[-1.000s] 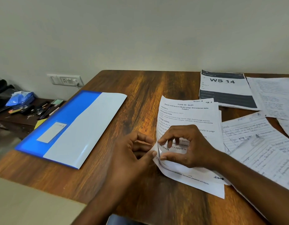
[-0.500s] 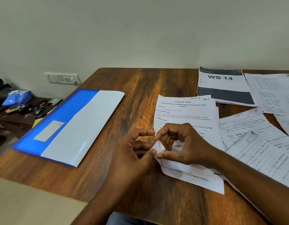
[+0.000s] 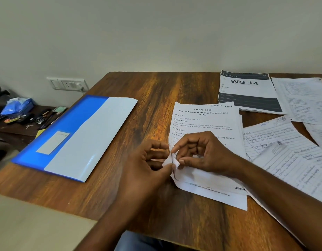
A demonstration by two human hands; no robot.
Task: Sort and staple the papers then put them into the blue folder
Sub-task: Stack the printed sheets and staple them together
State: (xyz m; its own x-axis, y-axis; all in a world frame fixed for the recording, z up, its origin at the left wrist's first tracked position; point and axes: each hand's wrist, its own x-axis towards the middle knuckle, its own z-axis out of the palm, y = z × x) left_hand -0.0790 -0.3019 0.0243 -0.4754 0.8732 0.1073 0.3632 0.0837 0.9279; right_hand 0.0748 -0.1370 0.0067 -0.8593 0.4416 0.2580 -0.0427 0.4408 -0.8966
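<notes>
Head view: near the middle of the frame, a bit low, both hands meet at the left edge of the printed stack (image 3: 207, 124), the one w/ "TASK ID: 3649" on its top sheet. The left hand (image 3: 147, 167) has curled fingers, and its thumb and a finger pinch a small lifted paper corner (image 3: 172, 160). The right hand (image 3: 198, 151) rests on the stack, fingers bent, and its thumb and first finger pinch the same corner from the other side. So both hands are gripping paper, not open.

The blue folder (image 3: 71, 131) lies flat at the left of the frame, well apart from the hands, w/ its pale flap side facing the stack. More loose papers sit at the right: a "WS 14" sheet (image 3: 247, 91) at upper right and handwritten pages (image 3: 287, 153) below it. All of it is on the wooden table (image 3: 156, 98). No stapler can be seen on the table.

The step looks like picking sheets apart at the corner to check or sort them. To do it well the person should:
- keep the right palm down so the stack does not slide
- lift one sheet only, slow, so it does not tear or crease
- read the pg no. at the top before moving it
- tap the edges even after, ready for the staple.
</notes>
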